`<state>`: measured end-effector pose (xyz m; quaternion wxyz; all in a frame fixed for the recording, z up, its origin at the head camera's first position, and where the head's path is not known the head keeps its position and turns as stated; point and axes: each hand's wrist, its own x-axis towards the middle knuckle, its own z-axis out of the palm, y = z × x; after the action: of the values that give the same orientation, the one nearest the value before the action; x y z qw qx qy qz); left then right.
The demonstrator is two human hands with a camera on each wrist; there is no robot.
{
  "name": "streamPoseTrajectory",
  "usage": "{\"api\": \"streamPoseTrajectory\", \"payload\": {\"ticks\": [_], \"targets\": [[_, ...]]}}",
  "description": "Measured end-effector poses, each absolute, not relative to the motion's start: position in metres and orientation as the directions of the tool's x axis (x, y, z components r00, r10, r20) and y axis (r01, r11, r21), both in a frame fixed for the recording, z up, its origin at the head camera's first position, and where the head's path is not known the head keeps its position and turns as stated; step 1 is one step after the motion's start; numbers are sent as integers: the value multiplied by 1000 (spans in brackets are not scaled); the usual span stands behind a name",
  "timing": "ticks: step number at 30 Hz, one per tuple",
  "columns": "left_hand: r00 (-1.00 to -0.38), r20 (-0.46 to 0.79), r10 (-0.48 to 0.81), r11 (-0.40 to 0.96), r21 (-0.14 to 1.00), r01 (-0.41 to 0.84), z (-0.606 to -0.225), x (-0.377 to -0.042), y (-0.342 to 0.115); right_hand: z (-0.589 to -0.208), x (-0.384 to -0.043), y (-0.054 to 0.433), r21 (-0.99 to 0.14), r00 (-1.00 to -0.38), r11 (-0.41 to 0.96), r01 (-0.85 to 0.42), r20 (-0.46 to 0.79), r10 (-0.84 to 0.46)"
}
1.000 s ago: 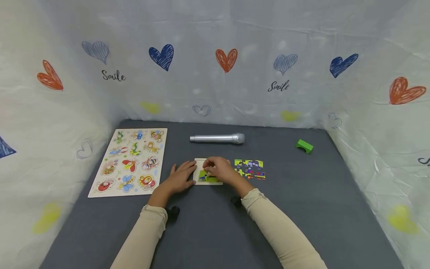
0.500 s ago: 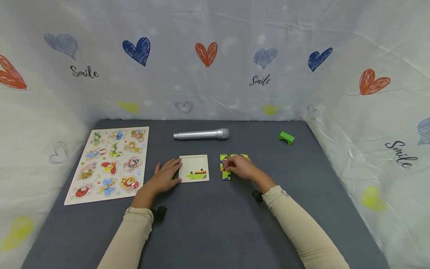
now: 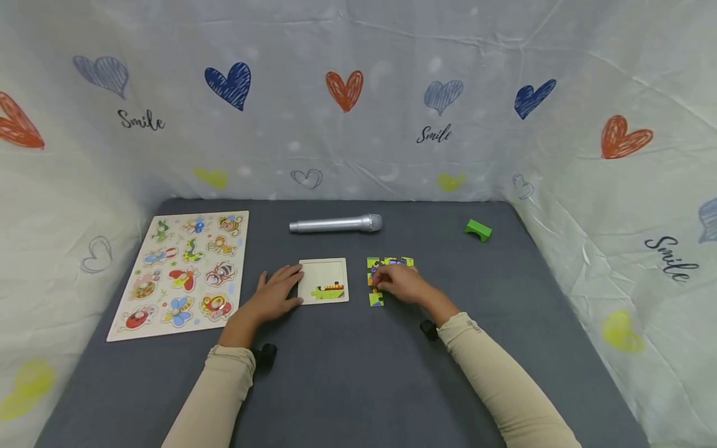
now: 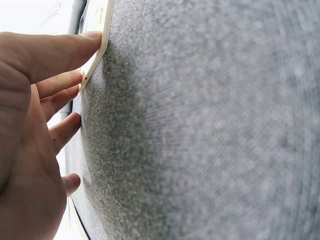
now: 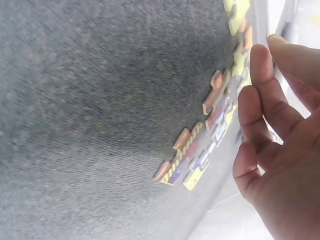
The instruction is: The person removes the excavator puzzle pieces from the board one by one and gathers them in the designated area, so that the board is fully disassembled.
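A small square puzzle tray [image 3: 323, 274] lies flat with a few joined green and orange pieces [image 3: 328, 290] in its lower right. My left hand [image 3: 273, 297], fingers spread, rests its fingertips and thumb against the tray's left edge; the left wrist view shows them at the frame [image 4: 107, 25]. My right hand [image 3: 404, 283] is over the colourful loose puzzle pieces [image 3: 374, 264], partly covering them. Its thumb and index fingertips come close together in the right wrist view, beside the pieces [image 5: 185, 155]; whether they pinch one is hidden. One green-yellow puzzle piece [image 3: 376, 300] lies just below the fingertips.
A large board with insect pictures [image 3: 185, 274] lies at the left. Behind the tray is a silver toy microphone [image 3: 336, 224]. A green arch block [image 3: 478, 230] sits at the back right. Heart-printed white sheeting [image 3: 381, 149] encloses the grey table [image 3: 347, 373].
My right hand has moved from the tray rightward to the loose pieces. The green-yellow piece has shifted slightly toward me. My left hand stays at the tray. The head view has turned right.
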<state>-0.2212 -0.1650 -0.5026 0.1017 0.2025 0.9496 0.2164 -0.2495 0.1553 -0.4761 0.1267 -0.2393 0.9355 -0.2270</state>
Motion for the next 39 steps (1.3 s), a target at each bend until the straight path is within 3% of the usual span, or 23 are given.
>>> {"api": "streamPoseTrajectory", "payload": {"ticks": [7, 16, 21, 39], "targets": [[-903, -114, 415, 835, 441, 329, -503, -221, -167, -476, -253, 122, -463, -845, 778, -425, -105, -524], [-897, -135, 421, 835, 443, 325, -508, -219, -159, -488, -245, 72, -351, -776, 721, -597, 24, -630], [-899, -138, 415, 838, 442, 319, -507, -220, -161, -490, -245, 61, -301, -778, 744, -596, -14, -628], [-903, -90, 420, 812, 482, 329, -505, -222, -168, -494, -252, 55, -343, -790, 747, -570, -20, -613]]}}
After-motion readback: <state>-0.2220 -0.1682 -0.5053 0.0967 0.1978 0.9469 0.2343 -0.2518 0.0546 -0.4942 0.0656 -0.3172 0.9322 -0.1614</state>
